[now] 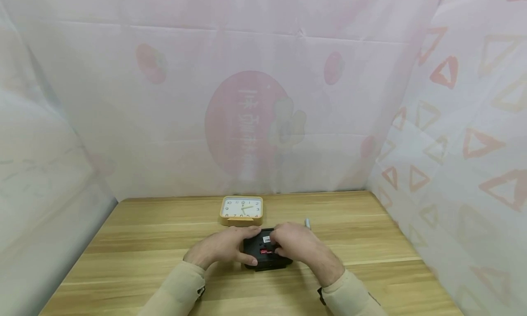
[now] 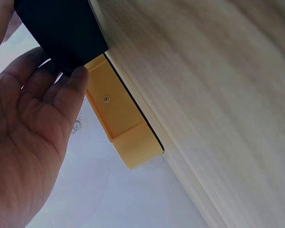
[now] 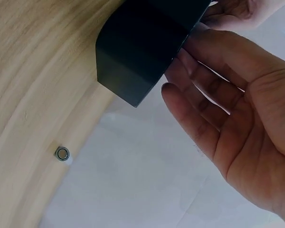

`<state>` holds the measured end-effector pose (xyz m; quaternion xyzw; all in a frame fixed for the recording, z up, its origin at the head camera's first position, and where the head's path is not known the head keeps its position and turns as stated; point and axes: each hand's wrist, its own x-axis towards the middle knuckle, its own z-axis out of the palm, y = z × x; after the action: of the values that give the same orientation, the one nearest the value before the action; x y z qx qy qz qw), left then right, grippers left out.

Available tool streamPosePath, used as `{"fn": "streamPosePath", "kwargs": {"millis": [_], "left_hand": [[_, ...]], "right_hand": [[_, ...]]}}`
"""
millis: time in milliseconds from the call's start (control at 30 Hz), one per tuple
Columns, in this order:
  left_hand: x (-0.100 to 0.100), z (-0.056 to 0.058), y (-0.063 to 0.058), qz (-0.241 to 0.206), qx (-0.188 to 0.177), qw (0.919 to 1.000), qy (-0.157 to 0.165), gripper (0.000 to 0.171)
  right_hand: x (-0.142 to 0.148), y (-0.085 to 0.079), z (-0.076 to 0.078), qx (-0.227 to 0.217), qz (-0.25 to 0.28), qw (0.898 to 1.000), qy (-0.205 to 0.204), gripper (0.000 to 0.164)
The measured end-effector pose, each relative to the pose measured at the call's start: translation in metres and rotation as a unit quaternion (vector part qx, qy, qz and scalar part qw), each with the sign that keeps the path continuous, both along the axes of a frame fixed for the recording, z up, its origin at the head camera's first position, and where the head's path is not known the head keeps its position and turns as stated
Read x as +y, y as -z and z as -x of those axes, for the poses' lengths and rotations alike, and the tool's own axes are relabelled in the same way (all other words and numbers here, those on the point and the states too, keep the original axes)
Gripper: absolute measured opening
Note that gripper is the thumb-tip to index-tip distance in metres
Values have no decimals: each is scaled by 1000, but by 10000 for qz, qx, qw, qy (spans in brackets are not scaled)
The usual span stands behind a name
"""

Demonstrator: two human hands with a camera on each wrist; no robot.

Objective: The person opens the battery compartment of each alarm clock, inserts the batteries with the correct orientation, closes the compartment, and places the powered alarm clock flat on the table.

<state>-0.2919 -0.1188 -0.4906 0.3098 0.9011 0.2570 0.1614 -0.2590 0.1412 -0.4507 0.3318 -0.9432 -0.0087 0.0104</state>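
Inward from the far edge of the wood-grained worktop point(image 1: 123, 243), a black rectangular box point(image 1: 256, 244) is gripped by the left hand point(image 1: 226, 246); whether the partly hidden right hand point(image 1: 297, 243) grips cannot be told.

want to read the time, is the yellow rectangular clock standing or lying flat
The clock lies flat: its white dial faces up, its dark rear edge against the wooden table.

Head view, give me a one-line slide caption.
Left hand grips a black case, right hand over its top, a yellow-framed clock beyond on the wooden table.
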Motion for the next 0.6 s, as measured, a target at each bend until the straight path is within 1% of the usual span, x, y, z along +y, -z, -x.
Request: {"fn": "streamPosePath", "kwargs": {"millis": [233, 467, 600], "left_hand": [[0, 0, -1, -26, 57, 10000, 54, 97], [0, 0, -1, -10, 124, 9999, 74, 97], [0, -1, -2, -5, 107, 9999, 80, 98]], "right_hand": [[0, 1, 0, 231, -107, 9996, -100, 23], [1, 8, 5, 657, -268, 9969, -325, 25], [2, 9, 7, 719, -278, 9963, -391, 27]]}}
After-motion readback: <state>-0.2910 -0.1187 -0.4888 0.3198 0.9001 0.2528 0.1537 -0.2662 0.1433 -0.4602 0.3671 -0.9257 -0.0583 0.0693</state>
